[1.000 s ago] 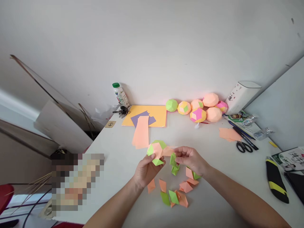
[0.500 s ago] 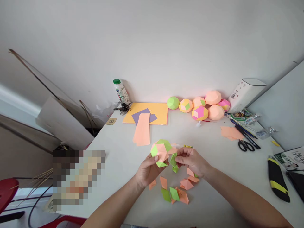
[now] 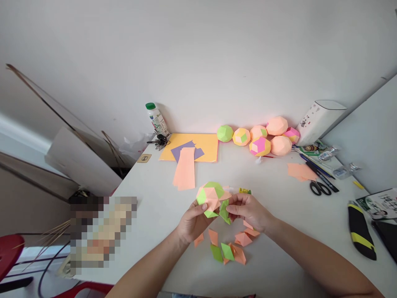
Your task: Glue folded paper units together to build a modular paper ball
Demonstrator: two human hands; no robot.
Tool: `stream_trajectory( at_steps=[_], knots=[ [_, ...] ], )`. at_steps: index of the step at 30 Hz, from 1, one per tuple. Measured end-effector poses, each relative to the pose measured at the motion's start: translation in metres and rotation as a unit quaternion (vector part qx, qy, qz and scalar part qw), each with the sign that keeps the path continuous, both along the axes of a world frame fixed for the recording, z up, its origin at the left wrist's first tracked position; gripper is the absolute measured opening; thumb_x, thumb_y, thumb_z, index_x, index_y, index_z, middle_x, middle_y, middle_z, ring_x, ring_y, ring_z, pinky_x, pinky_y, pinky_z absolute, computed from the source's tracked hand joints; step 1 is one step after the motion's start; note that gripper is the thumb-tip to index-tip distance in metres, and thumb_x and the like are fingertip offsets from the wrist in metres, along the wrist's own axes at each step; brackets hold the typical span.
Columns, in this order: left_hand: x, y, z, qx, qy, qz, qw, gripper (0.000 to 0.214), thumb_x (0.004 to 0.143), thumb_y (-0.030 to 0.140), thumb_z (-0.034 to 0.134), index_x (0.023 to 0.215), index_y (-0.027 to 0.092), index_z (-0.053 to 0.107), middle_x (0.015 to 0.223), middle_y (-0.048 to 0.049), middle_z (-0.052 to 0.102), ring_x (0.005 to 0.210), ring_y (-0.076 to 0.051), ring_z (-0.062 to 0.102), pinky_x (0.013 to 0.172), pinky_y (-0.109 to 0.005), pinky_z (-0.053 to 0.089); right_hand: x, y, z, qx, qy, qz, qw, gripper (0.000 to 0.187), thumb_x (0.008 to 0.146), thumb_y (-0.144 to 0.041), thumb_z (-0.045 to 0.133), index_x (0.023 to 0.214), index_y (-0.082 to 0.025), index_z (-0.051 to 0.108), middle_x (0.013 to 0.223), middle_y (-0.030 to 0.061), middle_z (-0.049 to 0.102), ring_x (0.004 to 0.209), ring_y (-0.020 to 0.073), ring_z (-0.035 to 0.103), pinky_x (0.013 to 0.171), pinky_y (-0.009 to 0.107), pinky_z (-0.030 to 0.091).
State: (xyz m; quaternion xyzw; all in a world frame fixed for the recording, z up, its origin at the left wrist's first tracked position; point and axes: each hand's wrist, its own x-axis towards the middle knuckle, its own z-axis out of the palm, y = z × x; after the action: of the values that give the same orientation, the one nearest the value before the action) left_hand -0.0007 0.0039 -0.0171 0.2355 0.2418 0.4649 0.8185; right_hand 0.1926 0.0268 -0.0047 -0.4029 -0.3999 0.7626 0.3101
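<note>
I had the left fingers (image 3: pixel 202 207) closed around the peach-and-green paper ball (image 3: pixel 211 196); the right fingers (image 3: pixel 235 209) pinched a green folded piece (image 3: pixel 223 210) at its right edge. On the table (image 3: pixel 151 231) below them lay loose folded pieces (image 3: pixel 239 253).

Table (image 3: pixel 149 223): smooth, pale, faint sheen. Green-and-peach ball (image 3: pixel 212 196) toward front edge: folded paper, matt, crisp creases. Loose folded pieces (image 3: pixel 227 251) nearer that edge: same matt paper. Faceted balls (image 3: pixel 259 146) along back edge: matt paper too. Peach strips (image 3: pixel 186 169): flat, smooth paper. Bottle (image 3: pixel 157 120), back left corner: smooth plastic. Small jar (image 3: pixel 343 171), right edge: clear, glossy; glass or plastic, can't tell.
</note>
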Motion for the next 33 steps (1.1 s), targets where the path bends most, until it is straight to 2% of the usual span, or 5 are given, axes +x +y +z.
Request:
stream_trajectory(
  at_steps=[14,24,33],
  knots=[
    [0.001,-0.0002,0.0017,0.0,0.002,-0.002,1.0,0.032,0.071,0.026,0.069,0.101,0.015,0.066,0.095,-0.0128,0.069,0.096,-0.03,0.061,0.086,-0.043,0.043,0.0002,-0.0017,-0.0004,-0.002,0.007,0.011,1.0,0.023,0.066,-0.031,0.079,0.074,-0.015,0.065,0.068,0.0015,0.066,0.061,0.0134,0.06,0.063,0.031,0.047],
    [0.0013,-0.0002,0.0024,0.021,0.019,-0.006,1.0,0.027,0.072,0.026,0.068,0.095,0.013,0.067,0.086,-0.0109,0.068,0.081,-0.025,0.062,0.079,-0.038,0.043,-0.0003,-0.0028,0.003,-0.006,0.005,0.028,1.0,0.027,0.068,-0.037,0.078,0.071,-0.015,0.062,0.068,0.0021,0.065,0.063,0.0138,0.06,0.062,0.03,0.046],
    [0.0039,-0.0019,0.0049,0.029,0.037,-0.007,0.999,0.027,0.071,0.026,0.07,0.093,0.011,0.067,0.083,-0.0119,0.068,0.079,-0.025,0.062,0.077,-0.036,0.043,-0.0007,-0.0049,0.0015,-0.012,-0.004,0.027,1.0,0.031,0.066,-0.04,0.079,0.071,-0.015,0.06,0.066,0.0004,0.063,0.062,0.0131,0.058,0.06,0.028,0.044]
  ],
)
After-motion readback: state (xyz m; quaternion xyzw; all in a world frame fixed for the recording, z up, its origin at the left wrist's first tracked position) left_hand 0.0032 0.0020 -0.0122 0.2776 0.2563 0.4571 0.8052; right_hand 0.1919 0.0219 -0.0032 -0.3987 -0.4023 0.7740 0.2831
